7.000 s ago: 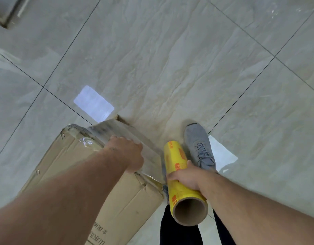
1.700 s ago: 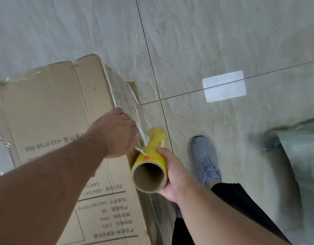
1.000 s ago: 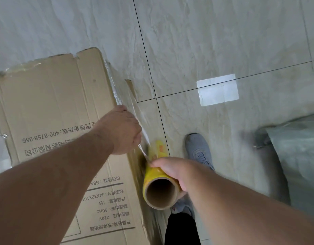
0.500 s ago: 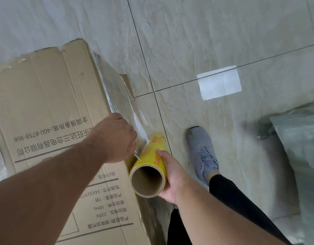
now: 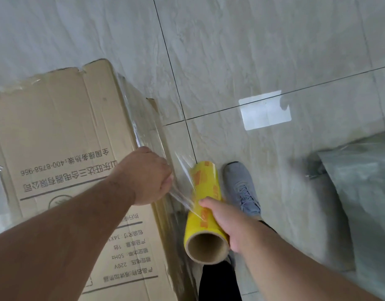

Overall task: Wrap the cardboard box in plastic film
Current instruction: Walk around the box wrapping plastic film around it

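Down at floor level: film stretched between box and roll

Leftmost stands the cardboard box (image 5: pixel 63 135), on the pale tiled floor (image 5: pixel 263 51). Its broad top face fills the left side of the view and carries dark printed lettering, which reads upside down from the camera. Its top flap edges are ragged at the far corner. Clear plastic film (image 5: pixel 144 127) clings to the box's right-hand side face and wrinkles along the upper right edge.

Next comes the left hand (image 5: pixel 150 177), reaching in over the top face. It rests at the box's right edge with its fingers curled down over that edge, gripping the film there. The fingertips themselves are hidden behind the knuckles.

From that hand a short, taut span of film runs across a small gap to the yellow roll (image 5: pixel 205 205). The roll lies nearly level, just beside the box's right side, with its open cardboard core facing the camera. Orange markings show on its yellow surface.

The right hand (image 5: pixel 224 222) holds the roll from the right, its thumb lying on top and its palm and fingers wrapped round the near end.

Beyond the roll, a grey shoe (image 5: pixel 241 187) stands on the floor, with a black trouser leg (image 5: pixel 219 281) below the roll. A bright rectangular reflection (image 5: pixel 265 109) sits on the tiles further right. At the far right edge lies a grey-green sack (image 5: pixel 365 203).
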`<state>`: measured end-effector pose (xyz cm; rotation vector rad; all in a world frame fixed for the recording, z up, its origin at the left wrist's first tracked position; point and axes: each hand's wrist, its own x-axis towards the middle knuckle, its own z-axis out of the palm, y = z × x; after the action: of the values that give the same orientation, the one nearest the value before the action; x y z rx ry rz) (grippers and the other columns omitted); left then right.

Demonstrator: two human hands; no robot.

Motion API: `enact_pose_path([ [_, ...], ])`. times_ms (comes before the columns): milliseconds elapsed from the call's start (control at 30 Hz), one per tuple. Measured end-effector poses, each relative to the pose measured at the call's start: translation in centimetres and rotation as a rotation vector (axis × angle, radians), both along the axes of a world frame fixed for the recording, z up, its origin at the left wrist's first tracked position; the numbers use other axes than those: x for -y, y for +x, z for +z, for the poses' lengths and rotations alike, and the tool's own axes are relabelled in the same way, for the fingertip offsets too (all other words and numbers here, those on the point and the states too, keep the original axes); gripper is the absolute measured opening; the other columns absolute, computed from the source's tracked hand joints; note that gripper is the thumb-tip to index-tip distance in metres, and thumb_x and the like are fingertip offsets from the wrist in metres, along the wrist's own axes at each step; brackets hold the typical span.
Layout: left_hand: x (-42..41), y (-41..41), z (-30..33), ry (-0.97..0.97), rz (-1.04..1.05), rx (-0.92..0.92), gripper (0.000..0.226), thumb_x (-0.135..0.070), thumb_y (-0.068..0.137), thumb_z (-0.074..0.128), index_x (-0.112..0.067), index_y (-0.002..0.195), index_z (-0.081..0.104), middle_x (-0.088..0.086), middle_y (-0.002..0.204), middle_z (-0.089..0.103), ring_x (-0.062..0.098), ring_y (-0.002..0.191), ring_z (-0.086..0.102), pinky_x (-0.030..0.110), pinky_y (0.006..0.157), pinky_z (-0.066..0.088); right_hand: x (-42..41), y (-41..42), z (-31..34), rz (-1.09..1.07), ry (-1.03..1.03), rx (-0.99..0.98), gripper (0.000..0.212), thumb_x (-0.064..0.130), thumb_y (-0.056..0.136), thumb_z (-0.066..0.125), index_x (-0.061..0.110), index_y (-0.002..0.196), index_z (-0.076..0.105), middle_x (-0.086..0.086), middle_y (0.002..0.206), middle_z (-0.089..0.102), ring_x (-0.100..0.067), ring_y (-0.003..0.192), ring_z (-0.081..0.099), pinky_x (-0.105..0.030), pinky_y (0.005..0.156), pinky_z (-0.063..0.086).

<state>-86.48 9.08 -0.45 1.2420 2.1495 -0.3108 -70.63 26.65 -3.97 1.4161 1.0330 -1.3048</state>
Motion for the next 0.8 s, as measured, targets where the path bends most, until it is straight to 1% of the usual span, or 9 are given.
enact_pose_path([
  [67,-0.2,0.2,0.2,-0.022,-0.021,0.001,0.068,-0.045,0.086,-0.003,-0.026,0.091,0.062,-0.007,0.089,0.063,0.019,0.093,0.063,0.04,0.101,0.041,0.1,0.8,-0.7,0.267,0.001,-0.045,0.102,0.072,0.044,0.079,0.029,0.136,0.064,-0.008,0.119,0.078,-0.034,0.105,0.078,-0.054,0.105,0.062],
  [167,-0.6,0.5,0.0,-0.097,-0.072,-0.006,0.054,-0.043,0.091,0.005,-0.028,0.089,0.056,-0.007,0.09,0.062,0.02,0.095,0.062,0.042,0.101,0.04,1.5,0.7,-1.0,0.43,-0.055,0.008,0.108,0.075,0.039,0.075,0.026,0.135,0.072,-0.01,0.127,0.076,-0.034,0.112,0.075,-0.053,0.109,0.059],
  [267,-0.4,1.0,-0.2,-0.17,-0.119,0.049,0.032,-0.041,0.101,0.023,-0.028,0.088,0.05,-0.005,0.088,0.055,0.022,0.095,0.062,0.042,0.101,0.041,4.3,0.5,-1.5,0.561,-0.046,-0.002,0.124,0.082,0.05,0.073,0.026,0.159,0.052,-0.009,0.151,0.061,-0.034,0.128,0.065,-0.049,0.108,0.056],
  [333,-0.3,1.9,-0.1,-0.202,-0.154,0.077,0.037,-0.042,0.103,0.027,-0.028,0.094,0.06,-0.004,0.093,0.06,0.023,0.096,0.062,0.042,0.099,0.042,5.4,0.3,-2.0,0.582,-0.02,0.009,0.13,0.086,0.057,0.07,0.024,0.167,0.041,-0.008,0.156,0.057,-0.034,0.124,0.062,-0.043,0.097,0.057],
  [400,0.2,3.0,-0.2,-0.198,-0.181,0.064,0.045,-0.042,0.103,0.026,-0.026,0.098,0.067,-0.003,0.096,0.065,0.023,0.095,0.061,0.042,0.096,0.041,5.5,0.3,-2.0,0.553,-0.006,0.03,0.128,0.092,0.06,0.064,0.03,0.168,0.037,-0.009,0.157,0.057,-0.039,0.13,0.063,-0.052,0.107,0.056],
  [533,1.2,4.0,-0.8,-0.121,-0.14,0.018,0.057,-0.041,0.099,0.016,-0.025,0.103,0.07,-0.005,0.1,0.068,0.021,0.099,0.062,0.042,0.098,0.04,4.8,2.7,-1.4,0.165,-0.065,0.106,0.103,0.089,0.057,0.072,0.035,0.144,0.059,-0.011,0.127,0.076,-0.039,0.107,0.077,-0.064,0.09,0.065],
  [633,1.5,4.2,-1.6,-0.115,-0.123,-0.005,0.076,-0.045,0.092,0.001,-0.027,0.128,0.066,-0.004,0.135,0.065,0.02,0.121,0.06,0.043,0.104,0.038,4.6,4.7,-0.8,-0.2,-0.162,0.15,0.083,0.074,0.066,0.091,0.027,0.132,0.069,-0.015,0.109,0.085,-0.037,0.1,0.083,-0.06,0.095,0.065],
  [700,1.4,4.4,-1.9,-0.135,-0.111,-0.012,0.07,-0.046,0.097,0.007,-0.027,0.141,0.058,-0.004,0.153,0.054,0.018,0.131,0.055,0.043,0.108,0.035,4.5,5.9,-0.7,-0.381,-0.209,0.134,0.067,0.061,0.084,0.087,0.019,0.134,0.071,-0.021,0.112,0.084,-0.04,0.104,0.082,-0.056,0.092,0.065],
  [800,1.0,5.0,-1.7,-0.157,-0.126,-0.052,0.067,-0.046,0.099,0.008,-0.028,0.124,0.068,-0.007,0.128,0.068,0.019,0.116,0.059,0.045,0.102,0.036,4.8,6.8,-0.7,-0.548,-0.247,0.148,0.07,0.053,0.085,0.088,0.014,0.139,0.068,-0.025,0.117,0.082,-0.043,0.104,0.082,-0.054,0.087,0.066],
])
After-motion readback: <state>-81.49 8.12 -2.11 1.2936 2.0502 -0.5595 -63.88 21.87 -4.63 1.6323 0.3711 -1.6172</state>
